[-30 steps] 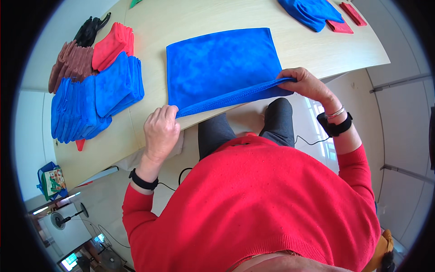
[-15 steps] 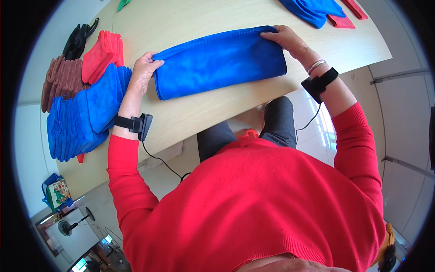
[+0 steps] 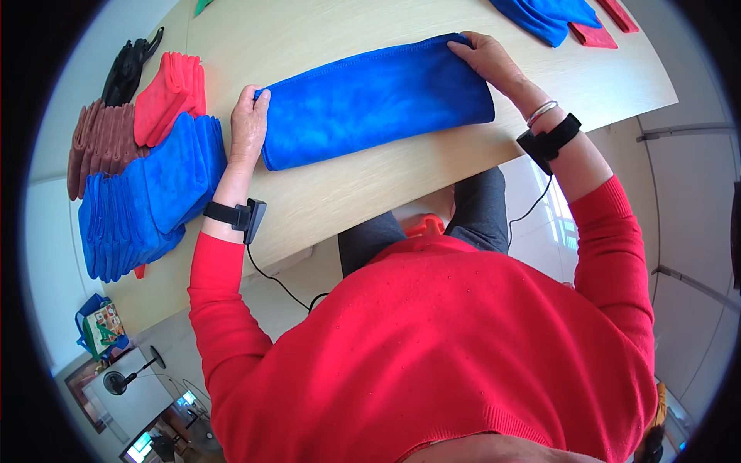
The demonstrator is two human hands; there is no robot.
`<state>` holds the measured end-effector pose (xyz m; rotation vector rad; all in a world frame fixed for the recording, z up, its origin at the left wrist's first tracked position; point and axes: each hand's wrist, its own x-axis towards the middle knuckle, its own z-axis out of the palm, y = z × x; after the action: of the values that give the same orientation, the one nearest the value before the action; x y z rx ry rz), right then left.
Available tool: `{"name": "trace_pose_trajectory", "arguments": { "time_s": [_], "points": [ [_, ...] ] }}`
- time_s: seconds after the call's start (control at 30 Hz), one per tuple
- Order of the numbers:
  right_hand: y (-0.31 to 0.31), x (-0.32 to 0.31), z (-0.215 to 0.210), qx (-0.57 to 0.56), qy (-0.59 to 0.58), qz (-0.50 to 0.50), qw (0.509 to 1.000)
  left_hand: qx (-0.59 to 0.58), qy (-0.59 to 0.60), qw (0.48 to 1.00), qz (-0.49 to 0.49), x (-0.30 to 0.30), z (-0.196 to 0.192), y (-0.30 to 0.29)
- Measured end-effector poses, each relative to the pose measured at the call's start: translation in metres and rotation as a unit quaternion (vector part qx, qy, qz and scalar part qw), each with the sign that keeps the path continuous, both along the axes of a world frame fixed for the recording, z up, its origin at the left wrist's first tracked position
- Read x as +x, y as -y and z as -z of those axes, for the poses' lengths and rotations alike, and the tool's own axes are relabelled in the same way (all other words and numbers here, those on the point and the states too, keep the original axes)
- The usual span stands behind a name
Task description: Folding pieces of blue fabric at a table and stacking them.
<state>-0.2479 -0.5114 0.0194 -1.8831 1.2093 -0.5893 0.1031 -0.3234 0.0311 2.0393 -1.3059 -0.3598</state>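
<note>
A blue towel (image 3: 378, 104), folded into a long rectangle, lies on the pale wooden table (image 3: 324, 201) in front of me. My left hand (image 3: 250, 123) pinches its upper left corner between thumb and fingers. At the other end my right hand (image 3: 486, 60) grips the upper right corner, thumb on top of the cloth. A stitched hem runs along the far edge between the two hands. The near edge rests against the tabletop.
To the left stand stacks of folded blue towels (image 3: 123, 231), brown towels (image 3: 104, 143) and red towels (image 3: 171, 99). A black glove-like item (image 3: 127, 73) lies behind them. Another blue cloth (image 3: 540, 19) and red cloths (image 3: 594, 35) lie at the far right. Cables hang from both wrist straps.
The towel's right end has shifted slightly away from me with my right hand. My left hand has turned a little at its corner. Both hands keep their hold.
</note>
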Motion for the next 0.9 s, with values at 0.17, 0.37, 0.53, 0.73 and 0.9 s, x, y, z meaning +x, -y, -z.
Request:
{"name": "trace_pose_trajectory", "arguments": {
  "time_s": [0.17, 0.37, 0.53, 0.73, 0.9],
  "points": [
    [0.005, 0.009, -0.003, -0.154, -0.055, -0.004, 0.987, -0.060, 0.024, 0.998, 0.003, 0.016, 0.013, 0.004],
    [0.001, 0.009, 0.004, -0.203, -0.123, 0.029, 0.971, 0.003, 0.066, 0.998, -0.006, 0.019, 0.018, 0.013],
    [-0.011, -0.007, -0.014, -0.029, -0.080, 0.013, 0.996, 0.034, 0.078, 0.996, -0.031, 0.013, 0.014, 0.004],
    [-0.073, -0.046, -0.028, 0.116, 0.039, -0.001, 0.992, 0.002, 0.086, 0.995, -0.053, -0.008, 0.011, -0.062],
    [-0.097, -0.045, -0.012, 0.073, 0.089, 0.028, 0.993, 0.067, -0.009, 0.998, -0.006, -0.036, 0.008, -0.084]
  ]
}}
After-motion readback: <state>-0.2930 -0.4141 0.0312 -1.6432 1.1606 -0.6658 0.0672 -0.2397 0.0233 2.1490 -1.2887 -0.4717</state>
